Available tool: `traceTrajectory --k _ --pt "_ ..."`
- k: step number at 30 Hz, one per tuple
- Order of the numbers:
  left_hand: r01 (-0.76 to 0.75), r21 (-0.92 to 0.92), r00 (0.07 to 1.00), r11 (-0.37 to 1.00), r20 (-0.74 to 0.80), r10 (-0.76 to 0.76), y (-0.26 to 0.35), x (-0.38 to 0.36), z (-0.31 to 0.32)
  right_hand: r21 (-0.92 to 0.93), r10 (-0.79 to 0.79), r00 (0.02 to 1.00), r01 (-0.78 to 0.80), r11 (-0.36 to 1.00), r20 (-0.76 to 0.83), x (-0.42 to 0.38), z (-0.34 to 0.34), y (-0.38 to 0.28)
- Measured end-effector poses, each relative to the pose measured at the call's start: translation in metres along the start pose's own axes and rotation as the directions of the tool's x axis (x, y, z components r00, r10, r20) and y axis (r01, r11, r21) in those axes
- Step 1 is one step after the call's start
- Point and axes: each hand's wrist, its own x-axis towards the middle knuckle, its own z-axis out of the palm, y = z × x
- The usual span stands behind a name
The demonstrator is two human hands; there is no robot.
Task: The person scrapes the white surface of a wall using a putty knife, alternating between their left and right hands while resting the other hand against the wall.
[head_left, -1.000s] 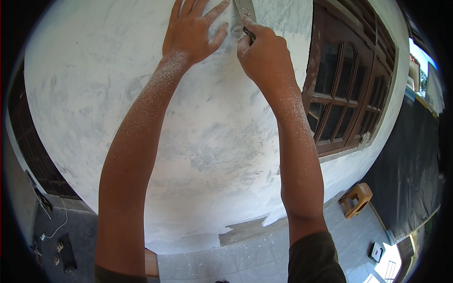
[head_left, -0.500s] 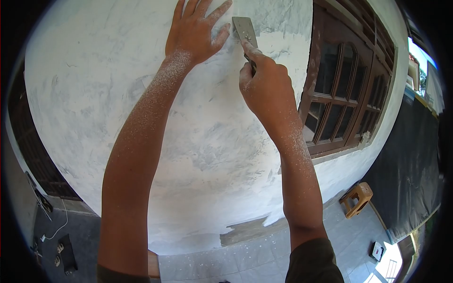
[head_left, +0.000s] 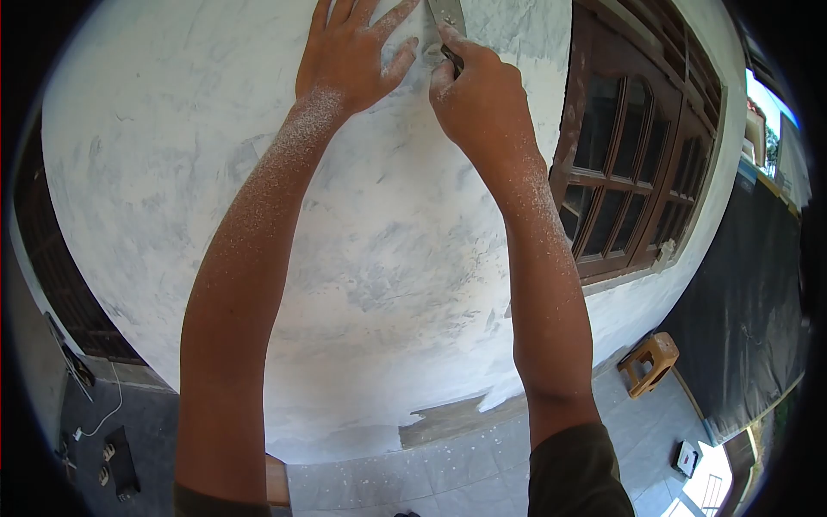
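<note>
My right hand (head_left: 482, 90) is wrapped round the dark handle of a putty knife (head_left: 448, 14), its index finger stretched along the metal blade. The blade lies against the white, grey-smudged wall (head_left: 388, 241), and the top of it is cut off by the frame edge. Left of the knife, my left hand (head_left: 349, 56) rests flat on the wall with fingers spread; some fingertips pass out of view. White dust speckles both forearms and fingers.
A brown wooden window (head_left: 624, 146) is set in the wall at right. Below it stand a tan plastic stool (head_left: 650, 364) and a small white-and-black container (head_left: 686, 458). Dark sheeting (head_left: 732, 302) hangs far right. A white cable (head_left: 110, 418) and sandals (head_left: 107, 464) lie lower left.
My right hand has slid the putty knife upward along the wall. My left hand stays spread on the wall, shifted only slightly.
</note>
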Motion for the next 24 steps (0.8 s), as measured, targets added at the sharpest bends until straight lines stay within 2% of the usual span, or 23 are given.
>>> traceTrajectory --k 3,5,7,10,13,15,17,22,23,24 --pt "-0.001 0.002 1.000 1.000 -0.007 0.001 -0.003 0.001 0.001 -0.031 0.030 0.999 -0.028 0.999 0.035 -0.008 -0.002 -0.003" --pt "0.000 -0.014 1.000 1.000 -0.015 0.000 -0.001 -0.001 0.002 -0.083 0.113 0.986 -0.103 0.991 0.119 -0.040 -0.005 -0.004" --pt "0.008 -0.018 1.000 1.000 -0.016 -0.008 -0.001 0.001 0.001 -0.081 0.109 0.989 -0.101 0.992 0.105 -0.049 -0.001 0.000" --pt "-0.001 -0.003 1.000 1.000 -0.006 0.001 0.000 0.001 -0.002 -0.040 0.052 0.998 -0.051 0.998 0.039 -0.011 0.000 0.001" --pt "0.013 0.004 1.000 1.000 -0.002 -0.013 -0.001 0.002 0.000 -0.020 0.049 0.998 -0.049 0.999 0.029 -0.008 -0.003 -0.001" --pt "0.021 0.016 1.000 1.000 0.001 -0.021 -0.001 0.002 0.000 -0.026 0.081 0.995 -0.080 0.996 0.062 -0.032 -0.003 -0.001" --pt "0.030 0.024 1.000 0.999 -0.011 -0.029 0.000 0.002 0.001 -0.064 0.052 0.996 -0.048 0.997 0.076 -0.043 0.002 0.007" --pt "0.023 0.013 1.000 1.000 0.017 -0.023 -0.001 0.002 0.001 -0.022 -0.007 0.999 0.006 1.000 -0.044 0.002 0.003 -0.002" --pt "0.025 0.017 0.999 1.000 0.019 -0.026 -0.002 0.002 0.001 -0.019 -0.008 0.999 0.008 1.000 -0.041 -0.008 0.002 -0.004" --pt "0.028 0.027 0.999 0.999 0.018 -0.029 -0.002 0.002 0.003 -0.033 0.050 0.998 -0.049 0.998 0.038 -0.023 -0.002 -0.004"
